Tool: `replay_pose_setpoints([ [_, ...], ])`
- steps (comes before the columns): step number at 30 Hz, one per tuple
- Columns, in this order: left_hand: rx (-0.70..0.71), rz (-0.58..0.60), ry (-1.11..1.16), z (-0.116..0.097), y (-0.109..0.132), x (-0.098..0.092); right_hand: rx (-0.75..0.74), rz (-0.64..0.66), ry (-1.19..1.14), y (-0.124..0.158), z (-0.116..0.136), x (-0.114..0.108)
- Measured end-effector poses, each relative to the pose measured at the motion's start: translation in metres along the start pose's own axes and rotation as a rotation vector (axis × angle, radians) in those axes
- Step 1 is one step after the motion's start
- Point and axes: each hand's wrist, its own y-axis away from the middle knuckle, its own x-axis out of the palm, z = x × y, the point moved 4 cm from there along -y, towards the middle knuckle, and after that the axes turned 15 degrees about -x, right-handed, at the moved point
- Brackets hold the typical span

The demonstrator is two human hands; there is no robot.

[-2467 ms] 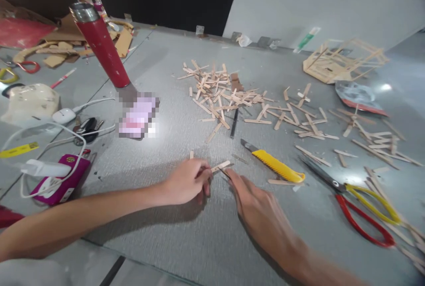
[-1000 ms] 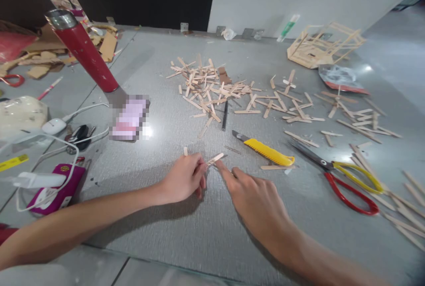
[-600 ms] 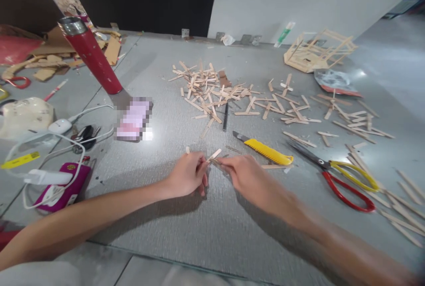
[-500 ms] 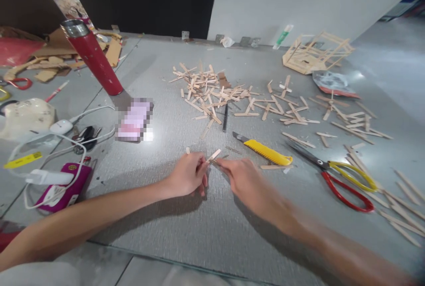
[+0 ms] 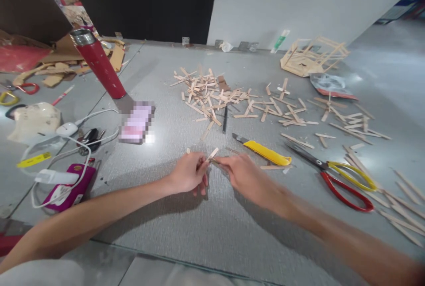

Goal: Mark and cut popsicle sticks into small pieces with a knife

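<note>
My left hand [image 5: 187, 173] rests on the grey table [image 5: 186, 224] and pinches a short wooden stick [image 5: 212, 153] that points up and to the right. My right hand [image 5: 244, 174] meets it from the right, its fingertips closed on a thin stick piece [image 5: 217, 162] that touches the lower end of the left hand's stick. A small stick stub [image 5: 188, 150] lies just behind my left hand. What else lies under my fingers is hidden.
A yellow utility knife [image 5: 264, 152] and red-and-yellow scissors [image 5: 335, 173] lie right of my hands. A pile of sticks [image 5: 212, 93] lies behind, a stick frame [image 5: 312, 56] far right. A red bottle [image 5: 99, 67], a phone [image 5: 136, 122], cables and a purple box [image 5: 66, 184] sit left.
My right hand moved left from flat on the table and closed its fingertips on a thin piece against the left hand's stick. My left hand has kept its grip and place.
</note>
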Motion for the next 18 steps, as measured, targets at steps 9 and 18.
replay_pose_setpoints([
  [9, 0.024, -0.003, 0.058, 0.002, -0.002, 0.001, 0.101, 0.055, 0.227, 0.004, 0.014, 0.012],
  [18, 0.051, -0.024, 0.042, 0.000, 0.001, 0.001, -0.119, 0.245, 0.527, -0.006, 0.011, 0.001],
])
